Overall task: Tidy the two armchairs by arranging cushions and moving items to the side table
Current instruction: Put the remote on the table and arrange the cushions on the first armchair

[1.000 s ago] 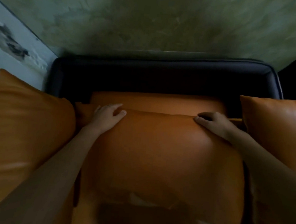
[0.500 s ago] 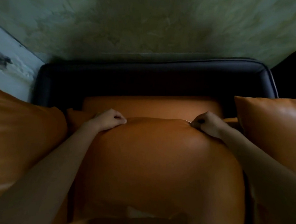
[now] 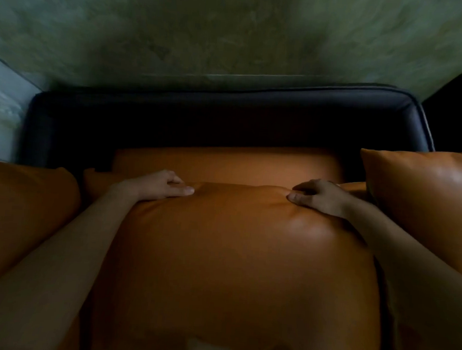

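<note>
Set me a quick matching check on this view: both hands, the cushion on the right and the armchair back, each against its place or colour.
Column one:
1 left hand
2 right hand
3 right cushion
4 armchair back

Column two:
a dark, nearly black
b glossy orange, at the chair's right side
c grips the middle cushion at the right of its top edge
d grips that same top edge at the left

Pairs: 1-d, 2-c, 3-b, 4-a.
</note>
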A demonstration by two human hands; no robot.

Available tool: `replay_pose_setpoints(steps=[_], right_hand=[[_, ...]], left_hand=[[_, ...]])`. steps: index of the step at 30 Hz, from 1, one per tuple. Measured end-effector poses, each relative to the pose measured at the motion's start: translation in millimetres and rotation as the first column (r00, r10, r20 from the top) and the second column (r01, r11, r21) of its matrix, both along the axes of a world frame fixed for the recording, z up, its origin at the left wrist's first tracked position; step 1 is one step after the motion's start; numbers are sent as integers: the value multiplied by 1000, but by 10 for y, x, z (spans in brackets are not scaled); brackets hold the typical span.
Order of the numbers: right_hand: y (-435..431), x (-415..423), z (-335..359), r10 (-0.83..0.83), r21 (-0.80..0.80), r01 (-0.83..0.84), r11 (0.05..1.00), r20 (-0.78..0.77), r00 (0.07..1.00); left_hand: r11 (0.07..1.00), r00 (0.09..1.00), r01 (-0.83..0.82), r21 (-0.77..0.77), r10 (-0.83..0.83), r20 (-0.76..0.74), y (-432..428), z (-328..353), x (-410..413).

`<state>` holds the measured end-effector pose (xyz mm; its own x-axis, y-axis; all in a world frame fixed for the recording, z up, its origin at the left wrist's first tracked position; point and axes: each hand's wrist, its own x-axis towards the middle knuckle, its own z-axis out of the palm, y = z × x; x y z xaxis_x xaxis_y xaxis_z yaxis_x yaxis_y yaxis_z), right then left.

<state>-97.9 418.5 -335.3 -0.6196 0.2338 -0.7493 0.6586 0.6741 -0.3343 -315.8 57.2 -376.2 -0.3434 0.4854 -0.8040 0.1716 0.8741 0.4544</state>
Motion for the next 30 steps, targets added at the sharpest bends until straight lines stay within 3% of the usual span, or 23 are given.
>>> replay_pose_setpoints(steps=[5,9,15,20,26,30], right_hand=[[17,-12,-64,6,-34,-8,999,-62,998],[-42,-3,-88,34,27,-30,999,-142,989],[-105,35,36,-8,119,46,992,-301,954],[-107,9,297,14,142,49,989,-411,912],[120,-218,689,62,223,92,971,-599,799],[317,-494,947,144,304,132,943,-735,662]], left_hand=[[991,1000,9,136,-11,15,39,-82,20],[983,1000,13,183,-10,-15,55,-157,68],[961,945,-36,275,123,-305,20,-51,178],[954,896,-25,300,154,-417,18,244,187],[911,862,-58,408,252,-440,177,756,-56],[864,735,1,503,341,-587,390,1079,-366]])
